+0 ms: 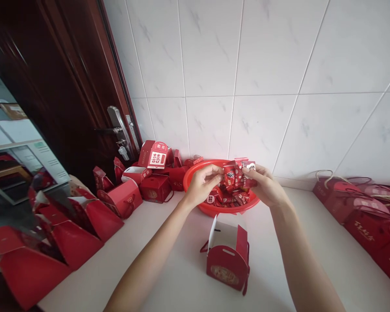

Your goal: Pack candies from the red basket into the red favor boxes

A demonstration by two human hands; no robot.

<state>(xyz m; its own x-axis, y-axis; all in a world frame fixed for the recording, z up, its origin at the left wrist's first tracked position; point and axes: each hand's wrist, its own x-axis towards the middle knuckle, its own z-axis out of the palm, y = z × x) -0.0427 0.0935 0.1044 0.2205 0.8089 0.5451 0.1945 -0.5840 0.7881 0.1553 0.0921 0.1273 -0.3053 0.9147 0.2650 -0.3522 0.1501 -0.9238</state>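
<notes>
Squarely above an orange basket (189, 177), we see both hands raised — the left hand (203, 184) and the right hand (267, 188) close together at the fingertips, each pinching at a cluster of red packets (230, 174) that spans the gap between them. How many packets are in that grip we cannot tell. Below the cluster, more wrapped pieces (242, 198) lie loose inside the basket. Nearer the wearer, just in front of the basket on a white counter (182, 277), stands an open red box (225, 260), set between the two forearms and lower than the hands, its mouth turned upward and its pale lining showing. We find neither hand plainly nearer to it; its arched, medallion-marked end faces the wearer, slightly turned, and we cannot judge its long axis with certainty from this angle. Cords hang at both sides of it — neither hand touches them. Farther off, we note red cartons (84, 225) lining the left edge and corded red bags (360, 225) at right, well apart from the hands.
</notes>
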